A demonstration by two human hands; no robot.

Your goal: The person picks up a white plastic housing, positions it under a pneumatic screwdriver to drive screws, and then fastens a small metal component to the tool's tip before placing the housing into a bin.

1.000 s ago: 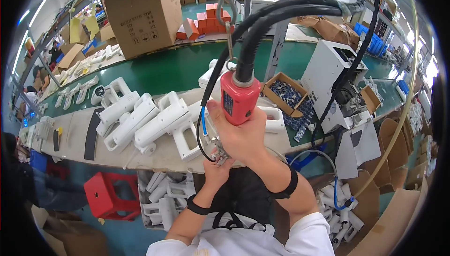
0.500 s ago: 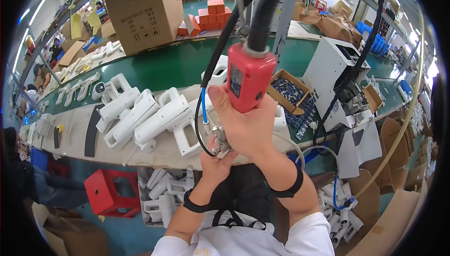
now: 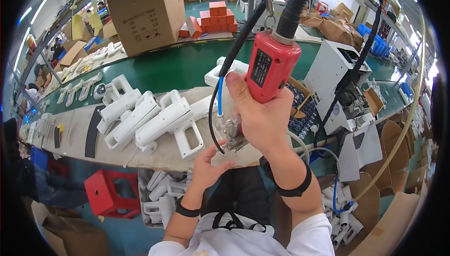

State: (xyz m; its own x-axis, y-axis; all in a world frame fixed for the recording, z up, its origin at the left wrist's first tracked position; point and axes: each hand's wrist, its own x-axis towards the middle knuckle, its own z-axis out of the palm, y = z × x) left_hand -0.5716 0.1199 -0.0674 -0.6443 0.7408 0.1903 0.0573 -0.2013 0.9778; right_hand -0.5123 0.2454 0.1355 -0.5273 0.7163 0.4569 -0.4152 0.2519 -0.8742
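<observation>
My right hand (image 3: 265,117) is wrapped round a red power screwdriver (image 3: 273,66), which hangs from a hook and has a thick black hose at its top. Below that fist shows its metal head (image 3: 232,131), with a blue air tube (image 3: 220,97) and a thin black cable running to it. Just left of and below the metal head, my left hand (image 3: 208,169) is open, thumb and fingers apart, with nothing visible in it. Several white gun-shaped plastic housings (image 3: 164,120) lie on the bench to the left. Another white housing (image 3: 220,71) lies beyond the screwdriver.
Small blue-and-silver parts (image 3: 300,115) lie in and around a cardboard box. To the right stands a white machine (image 3: 328,82). A red stool (image 3: 110,192) and a bin of white housings (image 3: 161,195) are below the bench. Orange boxes (image 3: 218,19) are stacked at the back.
My right hand has moved right with the screwdriver, which now tilts more to the right. My left hand has come away from the metal head and opened, dropping slightly.
</observation>
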